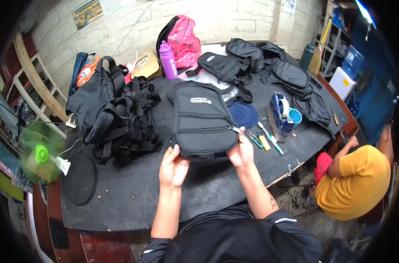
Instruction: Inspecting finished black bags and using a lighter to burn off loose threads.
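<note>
In the head view, the bag [204, 118] lies just beyond the palms, over the table [134, 188], its long axis running away from them. The left hand [175, 168] holds its near left corner, the right hand [241, 151] its near right (thumb beside a zip pull [235, 129]), both equally close. Underneath, finger spread cannot be told.

A white lamp [364, 12] glares, washed out, at the upper right, while the pale wall [234, 22] and worktable [125, 208] lie in soft, fairly even light. The fisheye view bows straight edges and falls to black at the rim. Motion blur smears the green fan [41, 154]; the black bag [204, 122] looks sharp.
</note>
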Demonstrator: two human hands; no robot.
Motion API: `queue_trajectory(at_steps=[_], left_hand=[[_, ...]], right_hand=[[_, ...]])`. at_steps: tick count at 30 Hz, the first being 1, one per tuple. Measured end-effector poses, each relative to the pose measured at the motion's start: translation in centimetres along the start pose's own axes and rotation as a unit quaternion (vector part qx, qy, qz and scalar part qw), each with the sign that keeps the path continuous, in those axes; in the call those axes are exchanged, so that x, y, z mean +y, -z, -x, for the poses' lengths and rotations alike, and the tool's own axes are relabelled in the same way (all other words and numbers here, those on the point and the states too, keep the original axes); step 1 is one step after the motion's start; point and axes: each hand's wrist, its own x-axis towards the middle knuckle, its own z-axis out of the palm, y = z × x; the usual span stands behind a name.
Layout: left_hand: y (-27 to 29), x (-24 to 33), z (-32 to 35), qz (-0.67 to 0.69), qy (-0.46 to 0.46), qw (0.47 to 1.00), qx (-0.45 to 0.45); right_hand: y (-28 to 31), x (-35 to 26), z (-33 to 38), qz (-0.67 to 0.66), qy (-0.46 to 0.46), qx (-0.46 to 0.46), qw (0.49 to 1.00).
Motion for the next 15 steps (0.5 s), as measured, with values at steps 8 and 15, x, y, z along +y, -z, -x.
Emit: queue_trajectory(at_steps=[8, 15], left_hand=[[-0.1, 0.1, 1.0, 0.14, 0.043, 0.985, -0.091], [1.1, -4.3, 1.4, -0.676, -0.149, 0.721, -0.012]], right_hand=[[-0.1, 1.1, -0.2, -0.038, -0.084, 0.0, 0.996], [-4.3, 5.8, 5.5, 0.158, -0.106, 0.073, 0.979]])
